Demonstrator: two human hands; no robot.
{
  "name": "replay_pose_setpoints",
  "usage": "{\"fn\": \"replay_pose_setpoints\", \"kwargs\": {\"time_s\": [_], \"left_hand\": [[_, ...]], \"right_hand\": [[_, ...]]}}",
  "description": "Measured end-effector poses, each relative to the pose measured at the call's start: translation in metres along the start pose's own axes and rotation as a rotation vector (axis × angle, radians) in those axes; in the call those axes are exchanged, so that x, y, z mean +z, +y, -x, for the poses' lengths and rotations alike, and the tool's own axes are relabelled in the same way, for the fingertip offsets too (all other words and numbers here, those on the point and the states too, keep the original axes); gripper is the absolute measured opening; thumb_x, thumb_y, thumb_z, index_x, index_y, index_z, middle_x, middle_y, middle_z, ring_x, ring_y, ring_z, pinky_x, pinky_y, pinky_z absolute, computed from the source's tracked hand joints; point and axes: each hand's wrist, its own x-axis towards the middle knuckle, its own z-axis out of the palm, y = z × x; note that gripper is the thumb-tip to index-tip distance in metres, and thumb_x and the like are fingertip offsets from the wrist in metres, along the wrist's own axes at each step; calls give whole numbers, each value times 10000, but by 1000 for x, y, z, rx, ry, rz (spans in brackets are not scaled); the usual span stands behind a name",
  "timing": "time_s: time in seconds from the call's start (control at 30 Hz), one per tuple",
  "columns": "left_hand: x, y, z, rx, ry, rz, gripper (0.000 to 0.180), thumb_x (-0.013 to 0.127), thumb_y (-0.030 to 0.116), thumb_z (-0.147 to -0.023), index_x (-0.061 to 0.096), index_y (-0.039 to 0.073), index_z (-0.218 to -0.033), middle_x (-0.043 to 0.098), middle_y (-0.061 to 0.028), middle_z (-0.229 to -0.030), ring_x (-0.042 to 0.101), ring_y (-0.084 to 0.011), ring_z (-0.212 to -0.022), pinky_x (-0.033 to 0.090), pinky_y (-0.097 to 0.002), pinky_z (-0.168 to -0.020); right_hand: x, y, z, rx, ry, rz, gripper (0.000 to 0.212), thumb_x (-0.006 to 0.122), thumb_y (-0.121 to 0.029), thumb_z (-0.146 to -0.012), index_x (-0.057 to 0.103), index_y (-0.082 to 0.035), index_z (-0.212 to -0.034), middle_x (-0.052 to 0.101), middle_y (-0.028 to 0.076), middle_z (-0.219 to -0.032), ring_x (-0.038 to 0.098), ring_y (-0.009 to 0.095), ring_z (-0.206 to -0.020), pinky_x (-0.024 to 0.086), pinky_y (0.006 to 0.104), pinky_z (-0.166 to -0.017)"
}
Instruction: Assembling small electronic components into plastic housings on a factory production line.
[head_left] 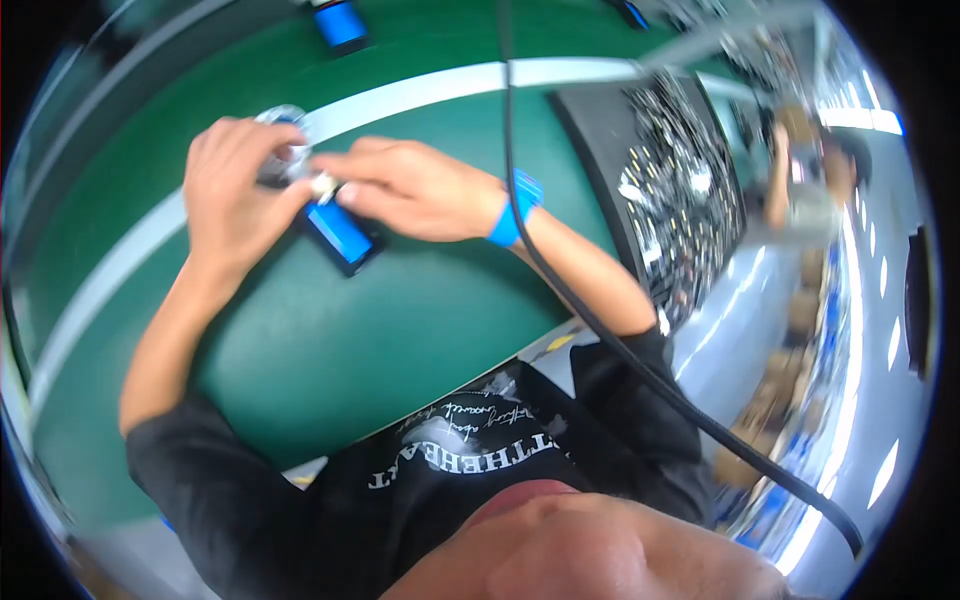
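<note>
A flat blue-topped rectangular piece with a dark edge (341, 232) lies on the green work surface (430, 310) in front of me. At its far end is a small whitish part (323, 187), blurred by motion. My right hand (420, 192) comes in from the right, with thumb and forefinger closed at that part. From the left, my left hand (232, 185) curls in, its thumb reaching toward the same part. Under and beyond its fingers sits a round, clear, shiny thing (287, 118), partly hidden; its kind is not plain. What the left fingers pinch is hidden.
A black tray (592, 130) heaped with small shiny metal parts stands at the right. Another blue-topped piece (340, 24) lies at the far side. A black cable (508, 110) hangs across the view. Farther right is another person (805, 205), near stacked cardboard boxes (765, 400).
</note>
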Motion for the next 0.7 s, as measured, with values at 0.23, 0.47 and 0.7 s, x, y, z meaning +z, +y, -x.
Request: {"fn": "replay_pose_setpoints", "kwargs": {"time_s": [0.23,0.47,0.7], "left_hand": [[14,-16,2,36,-428,45,420,734,449,-789,705,89,-1004,684,-130,-1164,681,-340,-1062,545,-420,-894],[-26,-190,18,-754,26,-151,501,527,432,-1049,741,-20,-1021,733,-124,-889,699,-228,-851,523,-365,-785],[-41,-316,-72,-1190,309,560,577,545,567,-1007,548,122,-1374,599,-111,-1367,667,-245,-1074,558,-417,-812]], "right_hand": [[-55,-1,84,30,-281,354,470,583,-258,-983,523,-150,-1436,635,191,-1067,671,370,-965,561,468,-827],[-173,73,238,453,-29,1191,598,647,-31,-800,554,-79,-1389,583,178,-1155,632,351,-1078,559,448,-860],[-180,76,240,445,-135,1099,275,606,21,-780,624,-38,-1048,618,147,-1072,653,349,-936,548,456,-790]]}}
